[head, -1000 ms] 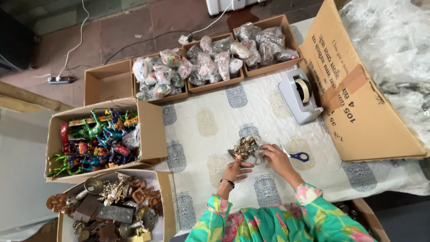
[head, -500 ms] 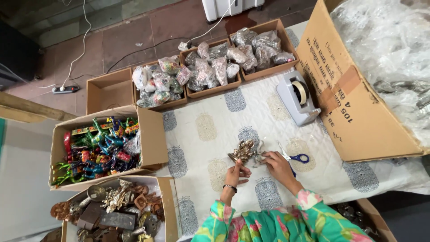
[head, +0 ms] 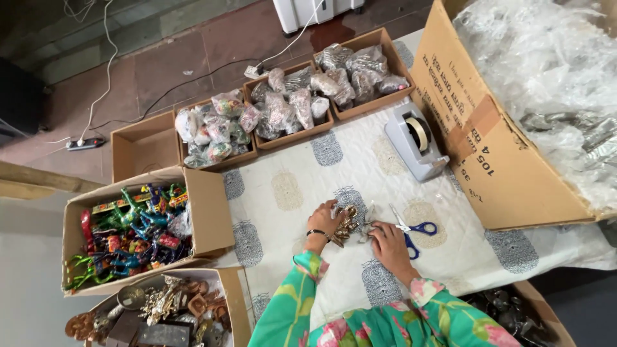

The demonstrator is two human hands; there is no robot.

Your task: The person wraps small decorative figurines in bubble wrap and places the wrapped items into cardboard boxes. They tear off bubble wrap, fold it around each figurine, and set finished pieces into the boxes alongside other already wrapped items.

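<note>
I seem to be in a small packing workshop. Cardboard boxes of wrapped figurines (head: pixel 286 106) crowd my cloth-covered table (head: pixel 308 186). A tape dispenser (head: pixel 415 140) stands nearby.

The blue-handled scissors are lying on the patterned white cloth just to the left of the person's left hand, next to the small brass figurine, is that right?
Not quite. The blue-handled scissors lie on the patterned white cloth, but beside the right hand, not left of the left hand. The small brass figurine sits between the two hands. The head view shows this.
</note>
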